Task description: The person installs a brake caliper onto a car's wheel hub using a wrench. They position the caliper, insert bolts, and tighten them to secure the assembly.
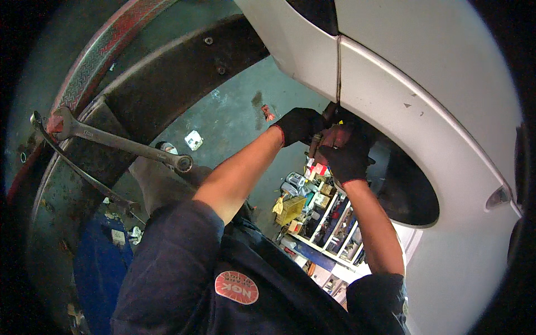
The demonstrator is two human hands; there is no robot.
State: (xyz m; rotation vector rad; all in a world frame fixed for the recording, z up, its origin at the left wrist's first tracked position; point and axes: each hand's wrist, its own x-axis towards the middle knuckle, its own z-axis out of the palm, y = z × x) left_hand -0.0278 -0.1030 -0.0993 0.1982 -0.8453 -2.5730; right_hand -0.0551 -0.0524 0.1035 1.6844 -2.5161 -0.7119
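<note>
A white vehicle body (385,72), wrenches (125,144) and crowded shelves (329,255) mark this as a repair workshop.

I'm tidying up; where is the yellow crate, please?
In the head view, the yellow crate is below the left hand, left of the white shelving.

Two wrenches (123,144) on dark beam (162,78)

Grubby greenish floor (237,120) mid-frame, with a dark stain (257,100) and some white scrap (194,140). White shelves (329,254) lower center are crammed, pretty brightly lit, yellow crate (290,211) at their left.
</note>
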